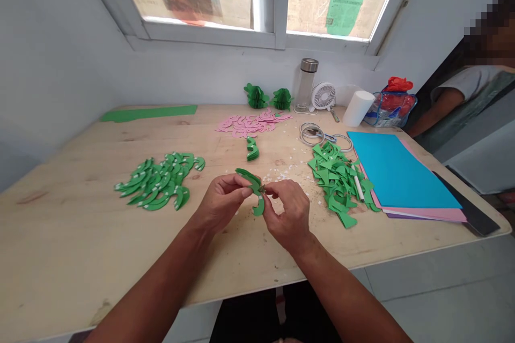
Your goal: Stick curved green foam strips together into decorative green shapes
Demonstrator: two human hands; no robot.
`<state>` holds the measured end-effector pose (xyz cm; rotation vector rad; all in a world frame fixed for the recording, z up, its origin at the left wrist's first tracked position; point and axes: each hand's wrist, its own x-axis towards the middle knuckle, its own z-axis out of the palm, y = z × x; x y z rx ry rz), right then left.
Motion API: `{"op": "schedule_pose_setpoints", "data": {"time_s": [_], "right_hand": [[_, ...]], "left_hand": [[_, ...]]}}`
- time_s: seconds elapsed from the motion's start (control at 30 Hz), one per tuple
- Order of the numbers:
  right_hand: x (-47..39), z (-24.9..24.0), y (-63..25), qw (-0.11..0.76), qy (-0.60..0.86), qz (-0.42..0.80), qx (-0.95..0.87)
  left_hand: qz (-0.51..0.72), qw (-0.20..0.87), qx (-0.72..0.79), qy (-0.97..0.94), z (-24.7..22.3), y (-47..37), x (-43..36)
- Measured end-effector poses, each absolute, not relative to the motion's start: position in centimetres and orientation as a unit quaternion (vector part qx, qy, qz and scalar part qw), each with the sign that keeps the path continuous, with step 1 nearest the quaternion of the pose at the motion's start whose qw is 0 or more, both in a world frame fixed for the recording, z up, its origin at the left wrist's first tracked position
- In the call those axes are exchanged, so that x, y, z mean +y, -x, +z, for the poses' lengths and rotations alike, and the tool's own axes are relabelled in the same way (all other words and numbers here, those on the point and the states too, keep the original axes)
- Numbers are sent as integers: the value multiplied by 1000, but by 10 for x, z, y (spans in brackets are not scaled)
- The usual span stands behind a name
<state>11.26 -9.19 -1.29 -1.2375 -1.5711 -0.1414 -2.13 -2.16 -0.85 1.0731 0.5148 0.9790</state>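
Note:
Between my two hands, above the wooden table, is a green paper cutout with curved lobes and a pale strip on it. My left hand pinches its left part between thumb and fingers. With thumb and forefinger closed, my right hand grips its right side near a small dark fold. Just beyond my hands stands a small stack of green paper cutouts with white strips. A heap of curved green cutouts, each with white tape bits, lies to the left.
Green paper scraps with a white pen lie right, beside blue paper sheets. Tape rolls, pink cutouts, a glass bottle, a small fan and a white roll stand farther back. A person is at right.

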Motion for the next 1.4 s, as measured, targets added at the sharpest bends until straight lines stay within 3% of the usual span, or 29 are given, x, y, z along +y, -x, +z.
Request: {"op": "schedule_pose_setpoints", "data": {"time_s": [1.4], "right_hand": [[-91,-14,-112,525,540,-58,-656]], "left_hand": [[439,692,250,-516,-10,22,-20]]}}
